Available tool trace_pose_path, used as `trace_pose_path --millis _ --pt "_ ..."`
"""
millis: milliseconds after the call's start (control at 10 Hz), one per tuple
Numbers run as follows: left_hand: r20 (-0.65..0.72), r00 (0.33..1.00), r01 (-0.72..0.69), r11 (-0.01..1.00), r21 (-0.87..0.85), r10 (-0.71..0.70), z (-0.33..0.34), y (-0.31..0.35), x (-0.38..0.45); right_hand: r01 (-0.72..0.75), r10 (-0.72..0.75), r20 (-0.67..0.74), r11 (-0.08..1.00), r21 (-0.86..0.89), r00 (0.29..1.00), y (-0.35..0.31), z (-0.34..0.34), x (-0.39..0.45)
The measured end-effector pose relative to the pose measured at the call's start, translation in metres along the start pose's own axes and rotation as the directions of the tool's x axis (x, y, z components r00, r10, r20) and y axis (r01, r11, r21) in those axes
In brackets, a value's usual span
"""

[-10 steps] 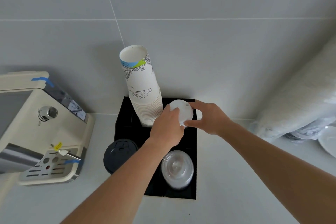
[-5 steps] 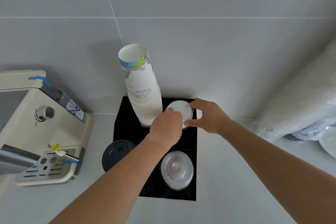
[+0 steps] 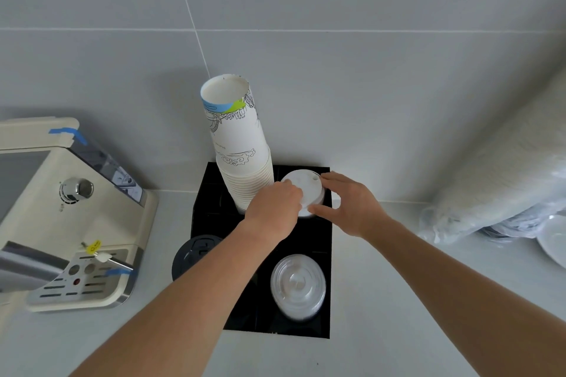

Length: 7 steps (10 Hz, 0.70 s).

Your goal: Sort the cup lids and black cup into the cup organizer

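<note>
White lids lowered slightly, fingers flanking both sides

Left hand, right hand extended forward, fingers curled.

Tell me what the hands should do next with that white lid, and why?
Probably ease the round white plastic lid straight down into the back right slot of the black cup organizer, then let go. Both the left hand and the right hand grip its edges right above that slot, beside the tall stack of white paper cups, so it seems nearly seated.
</note>
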State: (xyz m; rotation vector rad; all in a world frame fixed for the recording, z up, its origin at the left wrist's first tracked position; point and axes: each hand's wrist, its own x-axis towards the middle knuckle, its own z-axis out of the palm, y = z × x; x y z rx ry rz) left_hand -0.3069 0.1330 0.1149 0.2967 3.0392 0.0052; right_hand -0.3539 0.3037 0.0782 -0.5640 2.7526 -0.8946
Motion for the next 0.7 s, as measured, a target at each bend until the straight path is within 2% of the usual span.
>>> trace_pose_path --millis 200,400,500,600,700 --pt "-0.023 0.999 0.032 0.999 -0.009 -0.032 0.004 0.004 -0.001 0.011 -0.010 0.022 1.000 -0.006 1.000 -0.004 -0.005 -0.001" --pt "0.011 0.999 0.035 0.998 -0.054 -0.034 0.003 0.001 -0.003 -0.021 0.024 0.063 0.999 -0.048 0.998 -0.010 -0.009 -0.005" --pt "0.047 0.995 0.094 0.970 -0.224 -0.085 0.000 -0.001 -0.010 -0.056 0.058 0.057 0.998 -0.037 0.997 -0.018 -0.014 -0.014" --pt "0.004 0.987 0.147 0.898 -0.415 -0.160 -0.008 0.000 -0.025 -0.142 0.140 0.032 0.988 0.064 0.990 -0.024 -0.020 -0.028" --pt "0.023 0.972 0.182 0.685 -0.705 -0.234 -0.020 0.003 -0.041 -0.231 0.246 0.001 0.906 0.354 0.969 -0.031 -0.028 -0.044"
